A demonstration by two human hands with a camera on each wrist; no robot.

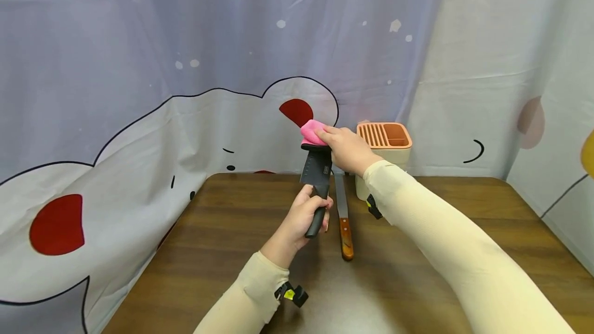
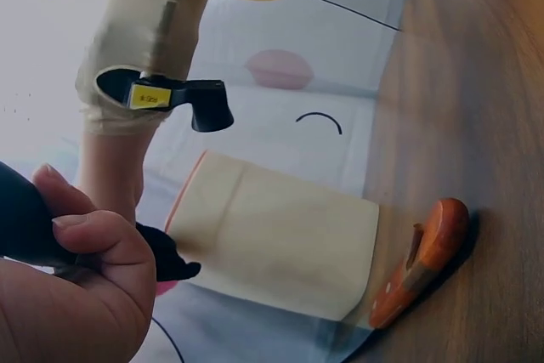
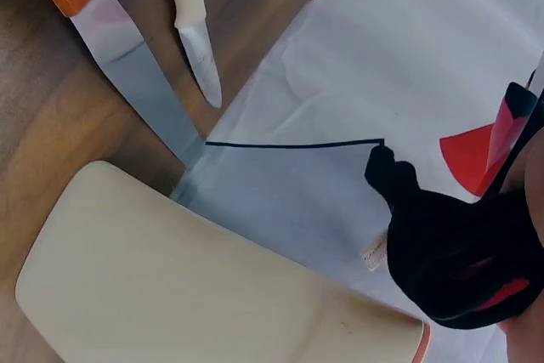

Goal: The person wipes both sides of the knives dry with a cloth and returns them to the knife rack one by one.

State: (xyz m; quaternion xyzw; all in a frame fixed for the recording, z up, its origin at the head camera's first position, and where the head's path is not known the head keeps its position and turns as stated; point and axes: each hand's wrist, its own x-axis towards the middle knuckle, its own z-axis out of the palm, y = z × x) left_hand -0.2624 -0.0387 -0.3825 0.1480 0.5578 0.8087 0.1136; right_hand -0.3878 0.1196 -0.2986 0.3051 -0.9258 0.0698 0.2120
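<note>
My left hand (image 1: 297, 218) grips the black handle of a broad kitchen knife (image 1: 317, 170), its dark blade pointing up and away above the table. My right hand (image 1: 349, 149) pinches a pink-and-black cloth (image 1: 313, 132) folded over the far end of the blade, hiding the tip. In the left wrist view, the thumb and fingers of the left hand (image 2: 93, 278) wrap the handle. The right wrist view shows the black side of the cloth (image 3: 459, 252) hanging below the right hand, whose fingers are mostly out of frame there.
A cream knife holder (image 1: 384, 154) with a slotted orange top stands at the table's back. Before it lies a long flat blade with a riveted wooden handle (image 1: 345, 238). Beside that, a small white-handled knife (image 3: 194, 40) lies on the wooden table (image 1: 246, 210). A printed curtain (image 1: 223, 30) hangs behind.
</note>
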